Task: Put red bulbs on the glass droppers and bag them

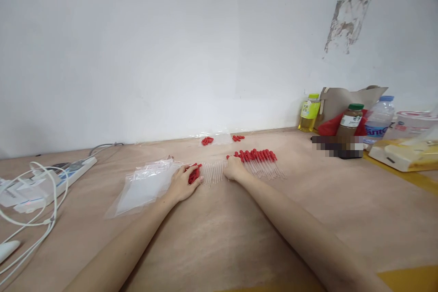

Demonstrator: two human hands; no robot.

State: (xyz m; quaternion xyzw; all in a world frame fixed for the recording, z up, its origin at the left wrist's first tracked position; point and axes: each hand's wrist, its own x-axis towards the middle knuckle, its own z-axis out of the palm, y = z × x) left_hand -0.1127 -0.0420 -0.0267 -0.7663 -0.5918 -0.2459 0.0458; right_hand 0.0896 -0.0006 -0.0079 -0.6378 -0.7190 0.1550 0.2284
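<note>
My left hand (183,185) lies on the table, thumb and fingers apart around a small pile of red rubber bulbs (194,175). Right of it, a row of thin clear glass tubes (212,173) lies side by side without bulbs. At the right end of that row my right hand (234,169) is closed, its fingertips pinching a red bulb that pokes out at their left. Beyond this hand lie several droppers (258,159), clear tubes with red bulbs on their far ends.
Clear plastic bags (143,189) lie left of my left hand. Loose red bulbs (207,140) rest near the wall. A power strip (65,182) with white cables (51,205) is at far left. Bottles (349,121), a bag (352,98) and a tissue pack (400,153) stand right.
</note>
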